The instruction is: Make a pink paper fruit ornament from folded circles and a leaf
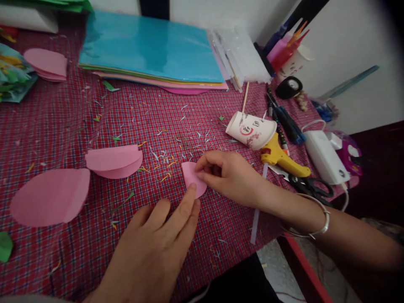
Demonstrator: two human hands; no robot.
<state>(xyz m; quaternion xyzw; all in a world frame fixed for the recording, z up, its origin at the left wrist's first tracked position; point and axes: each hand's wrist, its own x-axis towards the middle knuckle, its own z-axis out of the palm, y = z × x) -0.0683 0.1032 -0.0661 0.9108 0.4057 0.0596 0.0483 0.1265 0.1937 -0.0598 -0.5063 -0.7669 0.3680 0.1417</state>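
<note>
Small pink paper piece with a rounded lower edge (188,171): lying on the worktop covered in red-and-blue checked cloth (101,191), directly between the two bare hands. Any fold or second layer is not showing clearly.

Right hand (232,176): grip is pinching the piece's right side between thumb and index finger, other fingers curling inward. Left hand (153,248): fingers are reaching forward nearly straight, close alongside each other; the index fingertip is pressing on the piece's lower part, with no pinch showing.

Around the work: thin white, yellow and green paper clippings (162,155) are lying scattered just beyond the piece. A larger pink paper petal (47,198) and a folded pink paper shape (113,162) are resting to the left, near each other. To the right, a yellow glue gun (280,158) is lying beside a tipped white printed paper cup (252,128).

Handling judgement: the left fingertip should be bearing straight down, lightly, so the paper is not skidding over the cloth. The right grip should be pinching near the edge and working gradually, since thin paper is likely creasing under a hard squeeze. Soft cloth is probably giving weak backing, so pressure should be staying even.
</note>
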